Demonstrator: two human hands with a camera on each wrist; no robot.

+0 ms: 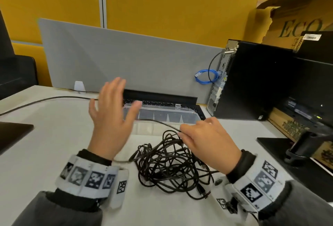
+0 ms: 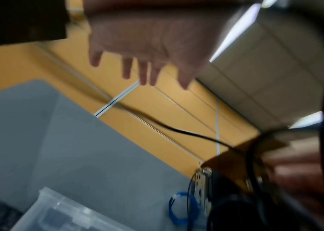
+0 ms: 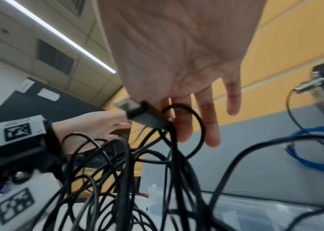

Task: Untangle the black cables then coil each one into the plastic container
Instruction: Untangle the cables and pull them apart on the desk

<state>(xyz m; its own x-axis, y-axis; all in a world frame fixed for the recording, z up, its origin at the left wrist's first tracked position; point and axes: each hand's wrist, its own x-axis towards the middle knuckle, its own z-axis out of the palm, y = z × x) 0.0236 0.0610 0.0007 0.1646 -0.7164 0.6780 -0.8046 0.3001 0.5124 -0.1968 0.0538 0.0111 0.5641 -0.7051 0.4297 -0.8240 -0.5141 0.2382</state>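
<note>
On the desk, the black cables (image 1: 171,164) are left knotted and the plastic container (image 1: 162,116) unfilled, one plug (image 3: 145,114) pinched by the right hand (image 1: 207,144), the left hand (image 1: 111,114) spread.

Cables (image 1: 169,164) matt black rubbery; container (image 1: 162,116) clear glossy plastic; desk (image 1: 54,135) smooth matt white.

Black cables (image 1: 169,164): thin, several, knotted into one loose tangled heap lying on the white desk (image 1: 54,153) close to its near edge, roughly central. Some plug ends show at the heap's right side. One strand rises from the heap toward the far side; a connector end (image 3: 145,114) is lifted clear above the tangle.

Plastic container (image 1: 162,116): clear, rectangular, open-topped, standing upright just behind the heap, toward the desk's far edge. No coiled cable visible inside.
</note>
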